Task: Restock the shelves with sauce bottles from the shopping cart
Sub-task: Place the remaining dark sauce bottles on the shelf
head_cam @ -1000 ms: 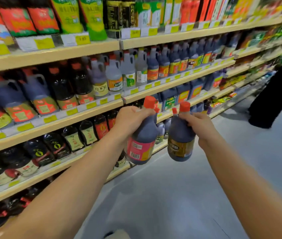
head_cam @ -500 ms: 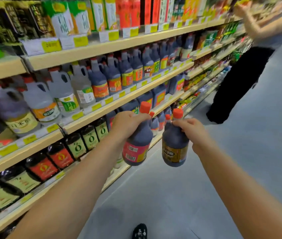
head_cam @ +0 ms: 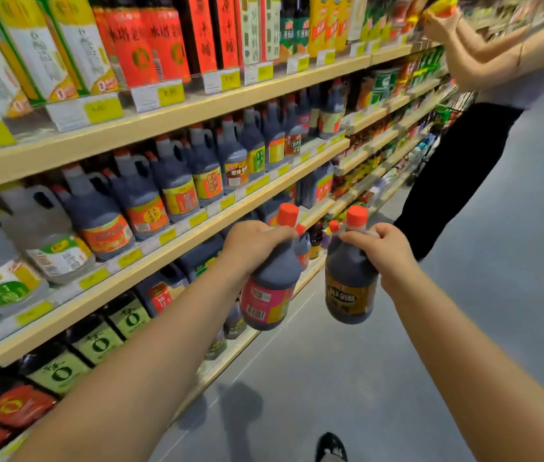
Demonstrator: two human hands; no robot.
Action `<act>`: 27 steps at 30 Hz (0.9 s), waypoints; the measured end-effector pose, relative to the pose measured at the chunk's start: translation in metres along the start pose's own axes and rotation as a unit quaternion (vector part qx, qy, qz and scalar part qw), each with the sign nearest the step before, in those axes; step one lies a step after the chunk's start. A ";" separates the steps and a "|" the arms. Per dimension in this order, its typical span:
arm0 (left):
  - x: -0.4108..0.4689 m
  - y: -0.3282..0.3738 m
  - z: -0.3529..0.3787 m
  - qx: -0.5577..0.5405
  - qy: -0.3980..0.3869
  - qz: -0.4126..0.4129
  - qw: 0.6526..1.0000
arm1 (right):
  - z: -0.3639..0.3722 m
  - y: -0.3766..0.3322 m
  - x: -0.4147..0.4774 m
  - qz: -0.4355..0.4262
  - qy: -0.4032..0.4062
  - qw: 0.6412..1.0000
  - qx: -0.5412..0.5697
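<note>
Aloft, dark pink-label bottle (head_cam: 269,288), left hand (head_cam: 250,246), orange-capped brown-label bottle (head_cam: 348,288), right hand (head_cam: 385,248)

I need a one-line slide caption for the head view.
Left hand grips a pink-labelled sauce bottle, right hand a brown-labelled bottle, beside stocked shelves.

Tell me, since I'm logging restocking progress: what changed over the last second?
The wearer has walked along the aisle: the shelves slid past to the left, and the other person ahead is now nearer, hands raised at the shelving. Unchanged: the left hand grips the pink-labelled bottle by its neck, the right hand the brown-labelled bottle; neither is shelved.
</note>
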State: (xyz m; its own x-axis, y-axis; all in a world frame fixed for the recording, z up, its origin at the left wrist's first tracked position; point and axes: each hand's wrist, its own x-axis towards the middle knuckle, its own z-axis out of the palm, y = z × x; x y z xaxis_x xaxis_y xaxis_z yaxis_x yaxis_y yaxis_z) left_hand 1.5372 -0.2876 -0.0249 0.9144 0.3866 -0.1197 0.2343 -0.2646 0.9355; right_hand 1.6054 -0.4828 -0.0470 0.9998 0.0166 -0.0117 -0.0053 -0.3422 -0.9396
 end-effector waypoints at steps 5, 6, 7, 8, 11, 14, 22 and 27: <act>0.059 0.022 0.052 -0.012 0.038 -0.021 0.999 | -0.024 0.013 0.092 -0.043 -0.059 0.991 -0.108; 0.070 0.027 0.062 -0.019 0.047 -0.025 0.998 | -0.029 0.013 0.108 -0.060 -0.063 0.985 -0.152; 0.080 0.032 0.070 -0.026 0.054 -0.029 0.998 | -0.034 0.014 0.125 -0.079 -0.062 0.974 -0.204; 0.091 0.036 0.078 -0.032 0.063 -0.029 0.997 | -0.038 0.013 0.141 -0.097 -0.060 0.960 -0.257; 0.119 0.045 0.096 -0.041 0.082 -0.030 0.995 | -0.047 0.009 0.184 -0.144 -0.073 0.936 -0.313; 0.148 0.056 0.107 -0.045 0.092 -0.042 0.994 | -0.047 0.006 0.221 -0.183 -0.097 0.942 -0.264; 0.241 0.072 0.129 -0.037 0.116 -0.046 0.991 | -0.028 0.010 0.320 -0.157 -0.108 0.973 -0.128; 0.296 0.087 0.137 -0.045 0.118 -0.039 0.991 | -0.009 0.003 0.373 -0.147 -0.091 0.985 -0.008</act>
State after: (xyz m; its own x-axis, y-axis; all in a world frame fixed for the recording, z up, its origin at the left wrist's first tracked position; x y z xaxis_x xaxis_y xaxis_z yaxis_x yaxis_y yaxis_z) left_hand 1.8735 -0.3168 -0.0249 0.7893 0.6018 -0.1222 0.2622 -0.1503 0.9532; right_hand 1.9782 -0.4864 -0.0509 0.9378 0.2855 0.1978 0.2862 -0.3126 -0.9057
